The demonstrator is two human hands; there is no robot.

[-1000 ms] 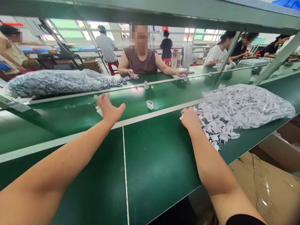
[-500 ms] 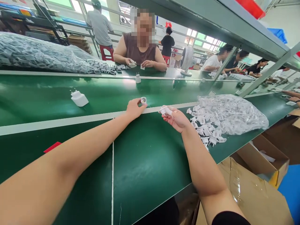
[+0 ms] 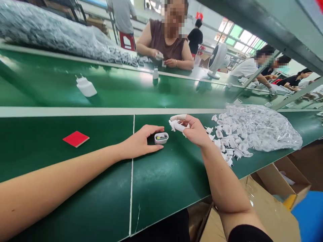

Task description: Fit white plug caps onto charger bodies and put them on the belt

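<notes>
An open white housing [image 3: 161, 138], its inner parts exposed, is set on the green bench [image 3: 166, 181]. It is flanked by the spread thumb and fingers of the left hand [image 3: 140, 143]; whether it is gripped cannot be told. At the housing's two o'clock, a white plug piece [image 3: 178, 126] is pinched between the closed fingertips of the right hand [image 3: 194, 130], held just apart from the housing.

At three o'clock, room is taken up by loose plug pieces [image 3: 229, 143], backed by a clear bag [image 3: 267, 127]; their near edge is partly covered by the right forearm. A red square [image 3: 76, 138] is seen at nine o'clock. Beyond a pale strip [image 3: 106, 112], a white adapter [image 3: 86, 88] is laid at ten o'clock and a smaller one [image 3: 155, 74] at twelve. Further off at twelve, small parts are held by a co-worker [image 3: 169, 42]; a fan [image 3: 217, 57] is placed at one, cartons [image 3: 264, 208] between four and five.
</notes>
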